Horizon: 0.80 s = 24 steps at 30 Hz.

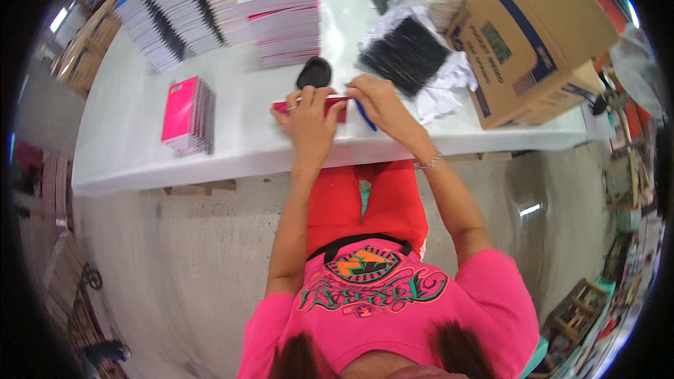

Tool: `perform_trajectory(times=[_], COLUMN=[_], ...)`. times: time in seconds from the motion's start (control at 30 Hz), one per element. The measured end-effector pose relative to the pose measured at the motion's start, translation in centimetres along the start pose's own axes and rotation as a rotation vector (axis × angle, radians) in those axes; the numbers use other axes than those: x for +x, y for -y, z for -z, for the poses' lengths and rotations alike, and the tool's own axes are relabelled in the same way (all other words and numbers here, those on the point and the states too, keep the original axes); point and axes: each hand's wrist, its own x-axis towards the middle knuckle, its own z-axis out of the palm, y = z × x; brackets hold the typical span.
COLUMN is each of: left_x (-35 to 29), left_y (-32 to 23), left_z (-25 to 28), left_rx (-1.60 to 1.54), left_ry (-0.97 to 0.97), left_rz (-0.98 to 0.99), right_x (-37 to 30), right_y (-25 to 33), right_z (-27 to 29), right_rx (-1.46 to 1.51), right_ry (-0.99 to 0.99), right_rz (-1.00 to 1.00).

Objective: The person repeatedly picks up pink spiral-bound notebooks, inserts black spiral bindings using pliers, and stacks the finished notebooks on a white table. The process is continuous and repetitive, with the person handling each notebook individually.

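Your two hands at the near edge of one white-covered table. Your left hand [309,119] grips one small pinkish-red notebook [337,107], at the near middle, its fingers bent over it. Your right hand [379,102] has its fingers drawn together at the notebook's right end; beneath lies one slim blue tool [366,116], and whether they grip it you cannot tell. Just beyond: one round black dish [314,73]. Left: one short stack of pink notebooks [181,114]. Far right: one brown cardboard box [516,45] and one heap of black coils [404,56].
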Motion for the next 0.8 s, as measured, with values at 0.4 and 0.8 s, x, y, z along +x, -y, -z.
perform_trajectory(times=[0.4,0.8], left_x=[0.1,-0.4], left_y=[0.9,7.9], left_z=[0.9,2.2], left_rx=[-0.245,-0.448], left_ry=[-0.107,-0.036], left_rz=[0.076,0.135], right_x=[0.5,5.6], right_y=[1.2,-6.0], right_z=[-0.5,-3.7], right_rx=[0.156,0.145], right_ry=[0.009,0.315], right_rz=[-0.089,0.001])
